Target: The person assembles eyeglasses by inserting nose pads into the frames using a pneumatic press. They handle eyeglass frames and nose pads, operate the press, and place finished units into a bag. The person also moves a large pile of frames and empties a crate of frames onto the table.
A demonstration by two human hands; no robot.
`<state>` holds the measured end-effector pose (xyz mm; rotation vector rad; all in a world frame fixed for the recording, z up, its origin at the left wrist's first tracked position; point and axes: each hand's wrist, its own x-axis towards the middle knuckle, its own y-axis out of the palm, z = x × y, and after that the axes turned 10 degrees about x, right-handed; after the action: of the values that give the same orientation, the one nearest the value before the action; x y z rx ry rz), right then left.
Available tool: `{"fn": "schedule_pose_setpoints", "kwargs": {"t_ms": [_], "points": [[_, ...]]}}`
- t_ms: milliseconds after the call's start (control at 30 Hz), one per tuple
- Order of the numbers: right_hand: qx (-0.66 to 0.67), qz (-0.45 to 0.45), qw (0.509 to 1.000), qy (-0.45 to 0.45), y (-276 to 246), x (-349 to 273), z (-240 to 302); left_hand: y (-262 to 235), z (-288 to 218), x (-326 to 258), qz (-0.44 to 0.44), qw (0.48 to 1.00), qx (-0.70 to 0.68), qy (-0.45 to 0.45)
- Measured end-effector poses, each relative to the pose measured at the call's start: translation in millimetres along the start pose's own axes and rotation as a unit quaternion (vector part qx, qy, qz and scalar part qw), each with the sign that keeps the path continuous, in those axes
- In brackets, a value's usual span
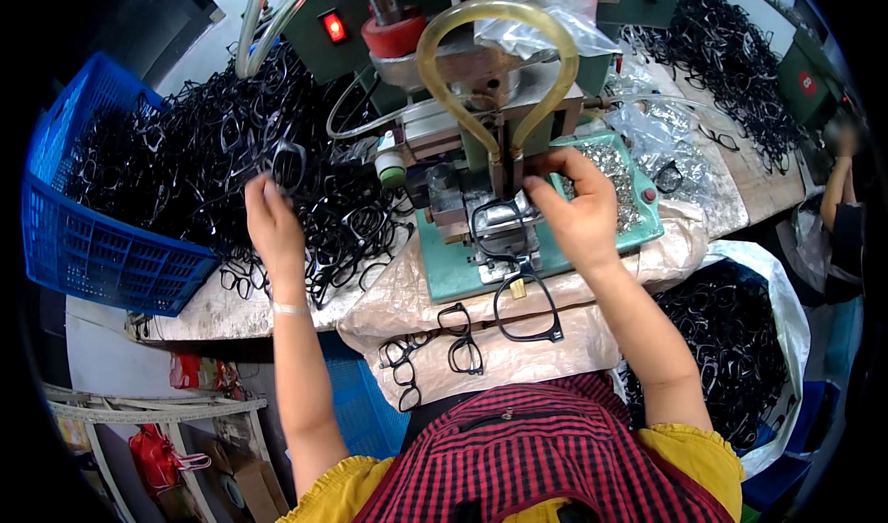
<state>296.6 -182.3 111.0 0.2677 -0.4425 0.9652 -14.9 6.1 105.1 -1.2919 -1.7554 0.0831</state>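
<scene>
My left hand [275,222] is raised over the heap at the left, fingers pinched on a black eyeglass frame [290,166] that is slightly blurred. My right hand [581,210] is at the machine's head, thumb and index finger curled beside the metal nozzles under a looped yellowish tube [499,10]. Whatever lies between those fingertips is hidden. Just below, another black eyeglass frame [529,307] rests at the machine's metal fixture [499,246], its lower rim hanging past the green base [449,278].
Black frames heap up beside a blue crate [120,246]. Small metal parts [610,185] fill a green tray right of the machine. Several frames [460,338] lie on brown wrapping near my lap. A white sack [786,310] of frames stands at the right. Another person's arm [837,181] shows far right.
</scene>
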Motion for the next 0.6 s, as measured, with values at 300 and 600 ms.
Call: {"fn": "schedule_pose_setpoints", "kwargs": {"t_ms": [300,600], "points": [[0.164,-0.010,0.984,0.066,11,-8,-2,-21,-150,-83,0.110,0.848,-0.517,-0.039],[0.174,0.080,0.978,0.081,-12,-19,34,-33,-193,-66,0.248,0.847,-0.471,0.010]]}}
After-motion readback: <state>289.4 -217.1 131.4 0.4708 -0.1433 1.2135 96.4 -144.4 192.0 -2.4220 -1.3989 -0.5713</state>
